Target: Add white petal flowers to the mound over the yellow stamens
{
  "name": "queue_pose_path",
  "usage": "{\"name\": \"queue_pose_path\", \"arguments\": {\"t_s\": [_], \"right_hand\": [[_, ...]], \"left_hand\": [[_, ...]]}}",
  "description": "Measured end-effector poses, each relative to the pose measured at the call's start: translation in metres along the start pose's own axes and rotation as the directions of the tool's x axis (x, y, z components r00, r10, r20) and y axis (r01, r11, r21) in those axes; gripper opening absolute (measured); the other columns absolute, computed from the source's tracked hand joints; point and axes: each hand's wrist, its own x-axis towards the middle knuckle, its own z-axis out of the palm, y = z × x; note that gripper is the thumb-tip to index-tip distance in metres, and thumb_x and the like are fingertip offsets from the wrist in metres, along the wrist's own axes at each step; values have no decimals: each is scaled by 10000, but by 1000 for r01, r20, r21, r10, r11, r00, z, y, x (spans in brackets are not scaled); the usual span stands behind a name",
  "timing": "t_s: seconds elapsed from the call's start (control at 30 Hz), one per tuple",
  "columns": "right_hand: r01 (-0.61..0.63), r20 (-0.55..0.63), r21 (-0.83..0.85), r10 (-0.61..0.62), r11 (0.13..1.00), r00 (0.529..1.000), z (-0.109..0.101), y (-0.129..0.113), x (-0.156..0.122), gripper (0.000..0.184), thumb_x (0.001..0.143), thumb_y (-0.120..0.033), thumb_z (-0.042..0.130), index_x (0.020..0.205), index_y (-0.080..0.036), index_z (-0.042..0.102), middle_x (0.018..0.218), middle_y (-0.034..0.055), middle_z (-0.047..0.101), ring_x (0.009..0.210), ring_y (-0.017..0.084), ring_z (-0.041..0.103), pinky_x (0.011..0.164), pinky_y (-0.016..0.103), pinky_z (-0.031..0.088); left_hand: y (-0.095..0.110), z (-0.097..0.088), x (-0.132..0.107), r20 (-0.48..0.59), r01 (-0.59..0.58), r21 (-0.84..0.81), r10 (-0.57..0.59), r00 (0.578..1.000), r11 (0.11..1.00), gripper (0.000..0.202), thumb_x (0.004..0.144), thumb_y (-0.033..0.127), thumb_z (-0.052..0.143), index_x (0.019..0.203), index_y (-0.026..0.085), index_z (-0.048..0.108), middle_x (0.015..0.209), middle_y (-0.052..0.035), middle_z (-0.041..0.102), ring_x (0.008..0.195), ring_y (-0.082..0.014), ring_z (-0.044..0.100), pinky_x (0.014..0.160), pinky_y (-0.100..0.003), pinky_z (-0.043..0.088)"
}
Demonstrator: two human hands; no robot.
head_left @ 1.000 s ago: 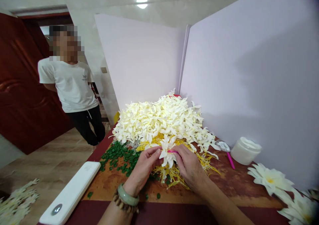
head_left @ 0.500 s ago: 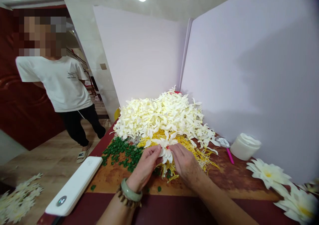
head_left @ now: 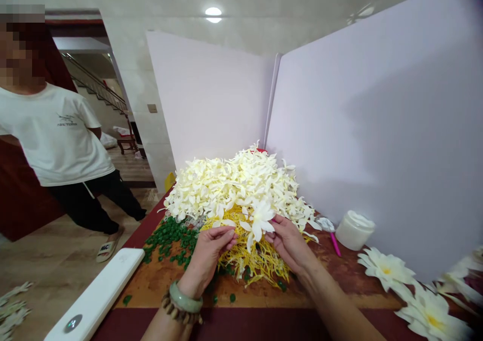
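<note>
My right hand (head_left: pixel 289 241) pinches a white artificial flower (head_left: pixel 257 220) by its base and holds it up over a heap of yellow stamen strands (head_left: pixel 252 258). My left hand (head_left: pixel 207 253), with a green bangle and bead bracelet at the wrist, has its fingers curled just left of the flower, with fingertips pressed together over the yellow strands. Behind both hands lies a big pile of white petals (head_left: pixel 230 182). Green beads (head_left: pixel 169 235) are scattered to the left of it.
A white jar (head_left: pixel 353 229) and a pink-handled tool (head_left: pixel 333 239) sit at the right. Finished white flowers (head_left: pixel 385 268) lie at the far right. A white flat device (head_left: pixel 94 298) lies at the table's left edge. A person in a white shirt (head_left: pixel 56 135) stands at left. White boards (head_left: pixel 358 140) wall the back.
The flower has been lifted and turned up in my right hand, and my left fingers have come slightly off it. The standing person has shifted left in view.
</note>
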Motion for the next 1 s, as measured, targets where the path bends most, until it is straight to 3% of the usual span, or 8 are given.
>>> {"name": "queue_pose_path", "arguments": {"t_s": [0.2, 0.33, 0.53, 0.73, 0.87, 1.0], "right_hand": [[-90, 70, 103, 83, 991, 994, -2, 0, -1, 104, 666, -205, 649, 708, -145, 575, 545, -53, 426, 449, 42, 333, 432, 175, 296], [-141, 90, 144, 129, 979, 988, -7, -2, -1, 142, 699, -251, 633, 657, -163, 530, 532, -56, 422, 446, 46, 331, 436, 177, 295], [-212, 102, 170, 197, 962, 975, -8, -5, -2, 165, 708, -260, 613, 635, -185, 486, 541, -54, 423, 437, 57, 315, 425, 195, 283], [-202, 135, 133, 185, 970, 974, 3, -20, -15, 205, 683, -207, 615, 605, -206, 426, 578, -54, 378, 453, 70, 310, 439, 221, 272], [-192, 132, 22, 188, 981, 973, 0, -28, -35, 223, 720, -259, 580, 596, -215, 399, 553, -60, 320, 432, 74, 269, 430, 230, 246], [-228, 91, 1, 227, 974, 970, -11, -28, -59, 224, 718, -272, 578, 588, -214, 406, 548, -54, 329, 430, 75, 265, 420, 231, 234]], "left_hand": [[7, 0, -5, -49, -6, 67, 9, 999, 998, 220, 593, 315, 709, 602, 111, 627, 495, 17, 571, 419, -30, 439, 412, -136, 328], [9, -24, -12, -153, -27, 198, 58, 986, 980, 288, 641, 405, 642, 621, 120, 602, 407, 61, 440, 358, -28, 321, 355, -154, 204], [11, -69, -41, -135, -85, 349, 140, 981, 933, 193, 642, 311, 649, 658, 139, 564, 573, 34, 511, 504, -56, 425, 475, -158, 318], [2, -68, -58, -44, -43, 462, 71, 997, 886, 138, 568, 201, 682, 610, 142, 565, 589, 23, 514, 531, -74, 438, 519, -185, 344], [-19, -61, -59, 36, -78, 626, 71, 997, 776, 92, 561, 148, 645, 619, 152, 574, 583, 24, 503, 533, -91, 430, 514, -201, 331], [-30, -57, -63, 58, -116, 821, 120, 991, 559, 143, 557, 147, 638, 695, 174, 659, 588, 26, 476, 527, -102, 408, 507, -218, 309]]}}
